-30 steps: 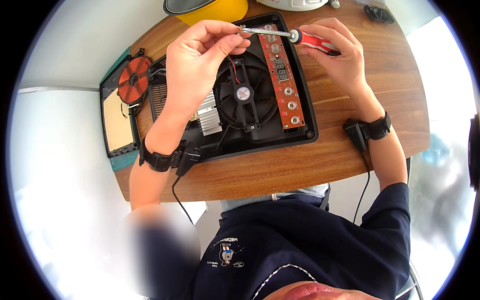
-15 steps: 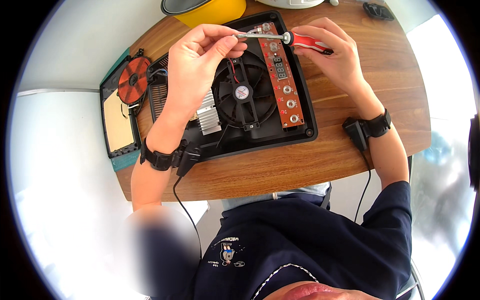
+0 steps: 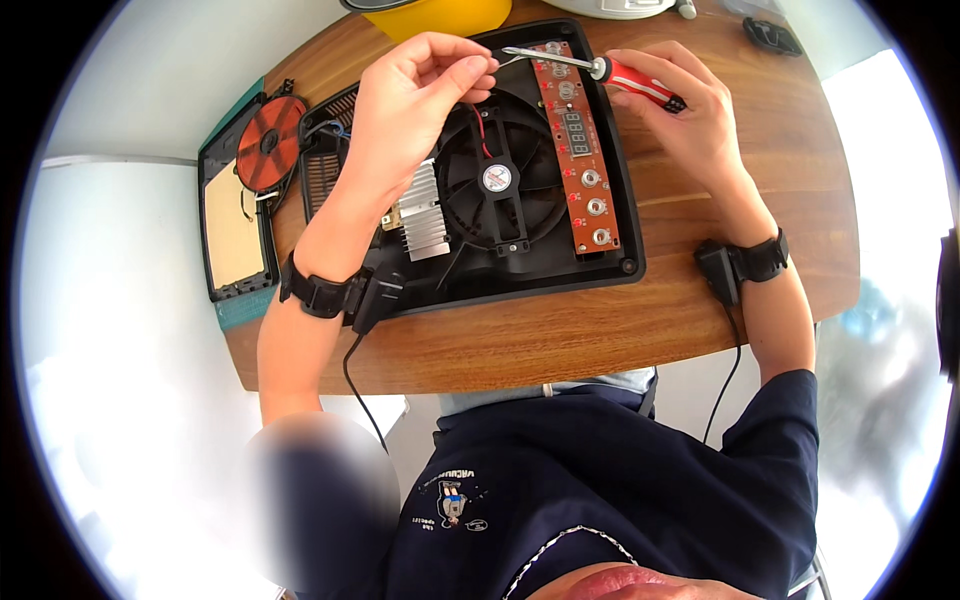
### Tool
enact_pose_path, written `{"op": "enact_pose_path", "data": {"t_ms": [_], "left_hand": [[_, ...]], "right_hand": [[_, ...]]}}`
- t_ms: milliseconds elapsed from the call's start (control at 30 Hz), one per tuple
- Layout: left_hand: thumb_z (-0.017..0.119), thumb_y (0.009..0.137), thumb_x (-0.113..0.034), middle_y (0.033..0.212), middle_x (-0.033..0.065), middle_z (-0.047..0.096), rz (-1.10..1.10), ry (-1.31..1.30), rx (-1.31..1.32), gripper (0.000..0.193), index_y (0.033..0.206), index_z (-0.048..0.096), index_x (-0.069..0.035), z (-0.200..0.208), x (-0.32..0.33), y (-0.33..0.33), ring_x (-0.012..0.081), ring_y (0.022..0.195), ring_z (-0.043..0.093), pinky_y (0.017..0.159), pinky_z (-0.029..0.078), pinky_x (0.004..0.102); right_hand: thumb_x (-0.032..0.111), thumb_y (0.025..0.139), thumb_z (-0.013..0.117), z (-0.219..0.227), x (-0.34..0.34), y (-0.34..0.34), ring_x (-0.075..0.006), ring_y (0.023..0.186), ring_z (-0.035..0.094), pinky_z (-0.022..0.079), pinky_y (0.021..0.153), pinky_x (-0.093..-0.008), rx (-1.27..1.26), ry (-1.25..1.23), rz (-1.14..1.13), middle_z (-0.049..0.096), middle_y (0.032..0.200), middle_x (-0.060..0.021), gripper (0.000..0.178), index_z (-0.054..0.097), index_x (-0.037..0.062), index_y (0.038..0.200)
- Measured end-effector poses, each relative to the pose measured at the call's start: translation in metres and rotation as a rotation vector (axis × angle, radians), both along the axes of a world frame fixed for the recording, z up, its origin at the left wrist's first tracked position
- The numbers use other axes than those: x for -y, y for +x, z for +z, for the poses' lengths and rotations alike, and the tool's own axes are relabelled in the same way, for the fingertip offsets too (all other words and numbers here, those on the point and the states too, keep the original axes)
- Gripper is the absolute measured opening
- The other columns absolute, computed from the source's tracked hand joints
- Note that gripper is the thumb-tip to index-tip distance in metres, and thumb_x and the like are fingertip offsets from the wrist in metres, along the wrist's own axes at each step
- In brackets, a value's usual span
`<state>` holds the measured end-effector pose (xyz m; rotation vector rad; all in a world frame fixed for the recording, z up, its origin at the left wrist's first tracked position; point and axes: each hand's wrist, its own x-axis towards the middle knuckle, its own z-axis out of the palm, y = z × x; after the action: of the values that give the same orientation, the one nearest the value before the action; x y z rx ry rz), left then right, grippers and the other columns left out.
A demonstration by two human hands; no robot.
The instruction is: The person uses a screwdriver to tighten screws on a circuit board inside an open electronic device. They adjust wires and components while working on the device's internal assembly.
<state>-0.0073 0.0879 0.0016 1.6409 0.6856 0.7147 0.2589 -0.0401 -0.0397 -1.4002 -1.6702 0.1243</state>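
Left hand: my left hand [image 3: 420, 90] has thumb and forefinger pinched together above the fan [image 3: 497, 178]; I cannot tell whether anything tiny sits between them.
Right hand: my right hand [image 3: 695, 105] is clamped around the red handle of the screwdriver [image 3: 598, 68].
Screwdriver: raised over the circuit board [image 3: 582, 165], its tip pointing left, just beside my left fingertips.
Black casing: the casing [image 3: 540, 275] lies on the tabletop [image 3: 450, 360], holding the fan, the circuit board along its right side and silver metal fins [image 3: 425, 215].
Red wire: the wire [image 3: 481, 125] runs down to the fan below my left hand.
Copper coil: the round coil [image 3: 270, 143] sits left of the casing.
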Motion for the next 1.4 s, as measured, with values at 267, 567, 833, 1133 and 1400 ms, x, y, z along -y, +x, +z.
{"op": "enact_pose_path", "data": {"t_ms": [267, 567, 833, 1133, 1400], "left_hand": [[0.067, 0.102, -0.011, 0.101, 0.0082, 0.075, -0.041, 0.16, -0.061, 0.016, 0.11, 0.072, 0.001, 0.0, 0.001, 0.004, 0.0148, 0.091, 0.072, 0.086, 0.06, 0.0291], [0.073, 0.095, -0.01, 0.089, 0.0058, 0.075, 0.02, 0.799, -0.415, 0.012, 0.104, 0.074, -0.002, 0.013, 0.007, 0.005, 0.0128, 0.081, 0.071, 0.075, 0.055, 0.0258], [0.069, 0.09, -0.002, 0.092, 0.0195, 0.07, -0.142, 0.962, -0.32, 0.01, 0.098, 0.067, 0.003, 0.041, -0.005, 0.03, 0.0324, 0.08, 0.069, 0.072, 0.053, 0.0379], [0.065, 0.101, -0.005, 0.091, 0.0048, 0.072, -0.14, 0.165, -0.079, 0.009, 0.101, 0.066, 0.003, 0.03, -0.025, 0.059, 0.0088, 0.082, 0.067, 0.075, 0.055, 0.024], [0.072, 0.093, -0.009, 0.092, 0.0096, 0.075, -0.101, 0.525, -0.062, 0.013, 0.102, 0.072, 0.0, 0.009, -0.042, 0.082, 0.0236, 0.082, 0.071, 0.076, 0.056, 0.0317]], "right_hand": [[0.008, 0.082, 0.083, 0.003, -0.001, -0.001, -0.022, 0.085, 0.067, 0.056, 0.076, -0.0326, 0.084, 0.037, -0.009, 0.07, 0.102, -0.0027, 0.033, 0.078, 0.0121, 0.115], [0.01, 0.077, 0.084, 0.034, 0.006, -0.006, -0.0195, 0.085, 0.063, 0.053, 0.077, -0.033, 0.467, 0.176, -0.072, 0.066, 0.098, -0.0005, 0.043, 0.078, 0.016, 0.119], [0.013, 0.072, 0.089, 0.119, 0.014, 0.002, -0.0277, 0.082, 0.07, 0.056, 0.071, -0.0356, 0.681, 0.136, -0.082, 0.072, 0.097, -0.0096, 0.035, 0.075, 0.0031, 0.103], [0.021, 0.082, 0.089, 0.169, 0.004, -0.02, -0.011, 0.076, 0.068, 0.056, 0.068, -0.0241, 0.097, 0.216, -0.213, 0.068, 0.094, -0.0045, 0.034, 0.069, 0.0044, 0.104], [0.028, 0.098, 0.076, 0.143, -0.05, -0.01, -0.007, 0.077, 0.063, 0.052, 0.068, -0.0209, -0.299, 0.454, 0.048, 0.066, 0.081, 0.0003, 0.039, 0.061, 0.0011, 0.121]]}}
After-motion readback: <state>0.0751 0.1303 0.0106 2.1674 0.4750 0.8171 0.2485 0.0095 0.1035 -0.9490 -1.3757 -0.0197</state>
